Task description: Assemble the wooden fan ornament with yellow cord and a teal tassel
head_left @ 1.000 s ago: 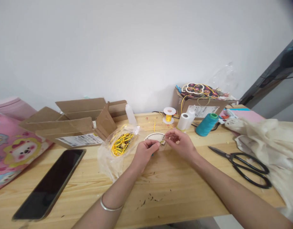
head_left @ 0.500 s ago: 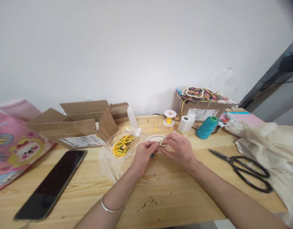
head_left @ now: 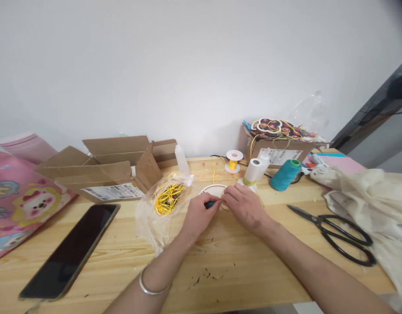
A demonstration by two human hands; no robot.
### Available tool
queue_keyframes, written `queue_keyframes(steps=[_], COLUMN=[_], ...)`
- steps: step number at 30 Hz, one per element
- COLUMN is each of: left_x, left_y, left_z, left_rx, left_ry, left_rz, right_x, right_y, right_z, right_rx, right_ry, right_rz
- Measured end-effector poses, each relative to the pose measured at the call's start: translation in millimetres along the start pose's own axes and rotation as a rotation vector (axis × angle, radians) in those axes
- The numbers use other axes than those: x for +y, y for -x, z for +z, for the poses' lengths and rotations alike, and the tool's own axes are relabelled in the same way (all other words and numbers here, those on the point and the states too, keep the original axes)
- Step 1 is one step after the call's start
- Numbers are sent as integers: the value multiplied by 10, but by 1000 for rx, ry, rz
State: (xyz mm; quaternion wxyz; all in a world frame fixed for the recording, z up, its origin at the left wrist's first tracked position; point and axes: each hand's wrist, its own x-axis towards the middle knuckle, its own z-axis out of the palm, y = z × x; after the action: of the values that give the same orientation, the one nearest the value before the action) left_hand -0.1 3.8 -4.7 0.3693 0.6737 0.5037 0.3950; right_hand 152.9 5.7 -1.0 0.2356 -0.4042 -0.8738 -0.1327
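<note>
**Left hand (head_left: 200,213) and right hand (head_left: 245,206) meet over a pale rounded piece (head_left: 215,189) at mid-bench (head_left: 246,270)**

The left thumb and fingers are pinched on a small dark-blue item (head_left: 209,204), part of which shows between them. The right fingers are bent and drawn in, their tips meeting the left fingertips; whether they pinch anything cannot be told, as the back of the hand hides it. The pale rounded piece sits just beyond the fingers, around midway between the bench's front and back edges, its near part covered by the hands.

Beyond it, a short yellow cord (head_left: 214,175) points toward the back edge. Near that edge stand a yellow-thread spool (head_left: 233,165), white rolls (head_left: 254,170) and, farther right, a leaning teal thread cone (head_left: 285,175). A filled carton (head_left: 279,150) occupies the back right corner.

Left of the hands lies a clear bag of yellow cord (head_left: 168,199), with an open cardboard box (head_left: 105,171) behind it toward the back edge. A phone (head_left: 71,250) lies farther left, toward the front edge. On the right, black scissors (head_left: 331,231) lie beside cream cloth (head_left: 371,205) that drapes over the bench's right edge.
</note>
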Motion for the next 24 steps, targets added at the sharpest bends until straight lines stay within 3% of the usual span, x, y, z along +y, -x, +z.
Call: queue_keyframes(steps=[3,8,11,14,19,24], left_x=[15,26,33,44,50,29], left_y=[11,4,-4,-5,3,8], left_z=[-5,-23,-52,-81,-109,-116], left_rx=[-25,-73,-122,-189,-185,-67], left_ry=[-109,-157,-163,-155,-165,-184], left_rz=[132,232,291,363,449,497], right_x=[44,110,137,157,166,132], right_y=[-13,-19,2,26,45,42], right_z=[-19,-22,-15,-22,-33,-44], right_rx=[-23,-73,-238,-409,-497,-481], right_ry=[-138,-722,-1139,-1472,-1644,-1658], right_rz=[54,323,596,766,858,850])
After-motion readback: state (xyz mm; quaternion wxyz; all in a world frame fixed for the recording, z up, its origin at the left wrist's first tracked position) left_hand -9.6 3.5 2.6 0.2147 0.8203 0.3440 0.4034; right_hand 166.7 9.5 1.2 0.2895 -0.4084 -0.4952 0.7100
